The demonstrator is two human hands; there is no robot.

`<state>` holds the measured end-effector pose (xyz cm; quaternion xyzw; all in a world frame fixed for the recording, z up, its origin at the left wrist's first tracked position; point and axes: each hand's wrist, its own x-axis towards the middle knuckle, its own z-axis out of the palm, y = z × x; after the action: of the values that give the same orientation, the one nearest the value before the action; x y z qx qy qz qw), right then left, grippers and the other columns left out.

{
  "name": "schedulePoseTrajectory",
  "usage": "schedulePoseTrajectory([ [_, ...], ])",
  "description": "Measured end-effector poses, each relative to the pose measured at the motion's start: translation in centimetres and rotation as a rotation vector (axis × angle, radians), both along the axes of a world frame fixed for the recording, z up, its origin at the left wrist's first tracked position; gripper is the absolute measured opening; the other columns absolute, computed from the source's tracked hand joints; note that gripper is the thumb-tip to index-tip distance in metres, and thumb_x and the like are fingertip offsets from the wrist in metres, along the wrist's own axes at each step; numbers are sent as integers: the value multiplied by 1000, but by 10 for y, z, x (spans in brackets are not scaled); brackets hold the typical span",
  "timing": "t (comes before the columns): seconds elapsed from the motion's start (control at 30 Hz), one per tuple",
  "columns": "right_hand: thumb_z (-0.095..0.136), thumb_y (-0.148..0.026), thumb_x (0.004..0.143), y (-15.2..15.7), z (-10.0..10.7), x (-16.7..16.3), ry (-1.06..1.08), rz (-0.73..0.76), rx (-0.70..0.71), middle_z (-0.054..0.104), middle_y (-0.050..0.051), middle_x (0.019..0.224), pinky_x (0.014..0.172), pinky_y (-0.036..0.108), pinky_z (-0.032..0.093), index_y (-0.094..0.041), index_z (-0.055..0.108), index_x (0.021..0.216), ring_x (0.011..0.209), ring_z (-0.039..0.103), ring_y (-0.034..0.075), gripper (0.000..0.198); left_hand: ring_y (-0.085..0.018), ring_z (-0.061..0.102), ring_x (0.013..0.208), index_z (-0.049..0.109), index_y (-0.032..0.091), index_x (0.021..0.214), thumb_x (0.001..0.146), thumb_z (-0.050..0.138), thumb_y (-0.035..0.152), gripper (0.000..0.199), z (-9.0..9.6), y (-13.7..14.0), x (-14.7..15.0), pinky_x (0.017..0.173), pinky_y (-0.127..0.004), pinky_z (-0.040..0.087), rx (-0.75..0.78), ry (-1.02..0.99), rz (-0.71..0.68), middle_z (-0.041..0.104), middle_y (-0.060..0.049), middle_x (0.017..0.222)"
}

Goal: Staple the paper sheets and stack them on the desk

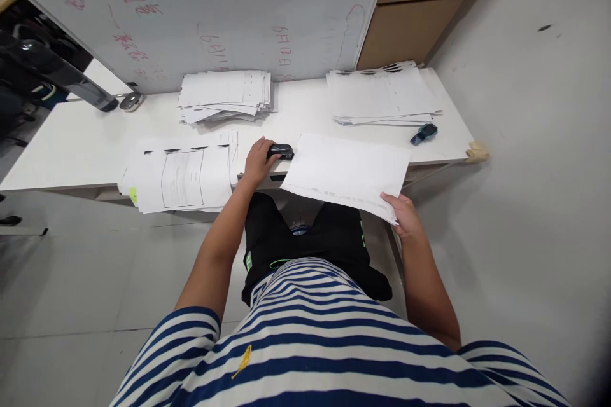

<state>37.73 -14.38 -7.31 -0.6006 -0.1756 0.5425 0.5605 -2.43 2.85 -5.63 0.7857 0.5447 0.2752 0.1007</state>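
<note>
My left hand (258, 160) is closed around a black stapler (281, 152) at the front of the white table. The stapler's nose points right, close to the upper left edge of some white paper sheets (351, 168). Whether the paper sits between its jaws I cannot tell. My right hand (403, 213) pinches the sheets at their lower right corner, thumb on top. They reach out over the table's front edge, mostly blank with a faint line of print along the near side. Left of my left hand, a stack of printed papers (184, 181) overhangs the edge.
Two more paper stacks stand at the back, one on the left (224, 96) and one on the right (384, 95). A dark wristwatch (424, 133) lies near the right end. Behind the table (86, 146) rises a whiteboard (229, 6) with red writing; cardboard boxes (413, 28) are beside it.
</note>
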Motion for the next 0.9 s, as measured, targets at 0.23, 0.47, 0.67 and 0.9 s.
schedulePoseTrajectory([
  [0.23, 91, -33, 59, 9, -2, -18, -37, 102, -15, 82, 5, 85, 68, 31, 65, -19, 79, 89, 75, 78, 24, 35, -31, 43, 148, 60, 23, 129, 95, 59, 36, 37, 5, -3, 2, 121, -48, 38, -54, 37, 13, 63, -12, 141],
  [0.47, 91, -30, 64, 15, 0, -33, -13, 150, -32, 82, 5, 89, 70, 31, 66, -19, 79, 92, 79, 79, 24, 32, -30, 63, 123, 66, 26, 124, 89, 65, 50, 42, 49, 0, -1, 109, -47, 46, -287, 97, -57, 71, -7, 130],
  [0.67, 92, -40, 66, 12, -4, -27, 1, 172, 3, 82, 6, 94, 78, 38, 67, -20, 78, 99, 86, 80, 28, 42, -28, 63, 122, 67, 25, 120, 100, 44, 55, 43, 83, 21, 22, 109, -45, 45, -270, 29, 54, 70, -7, 132],
  [0.9, 94, -44, 63, 12, -2, -25, -33, 160, -23, 82, 6, 94, 79, 38, 67, -22, 79, 95, 87, 80, 28, 43, -35, 31, 154, 60, 27, 135, 103, 30, 53, 51, 55, 51, 67, 124, -67, 17, -337, 181, 132, 54, -12, 154],
])
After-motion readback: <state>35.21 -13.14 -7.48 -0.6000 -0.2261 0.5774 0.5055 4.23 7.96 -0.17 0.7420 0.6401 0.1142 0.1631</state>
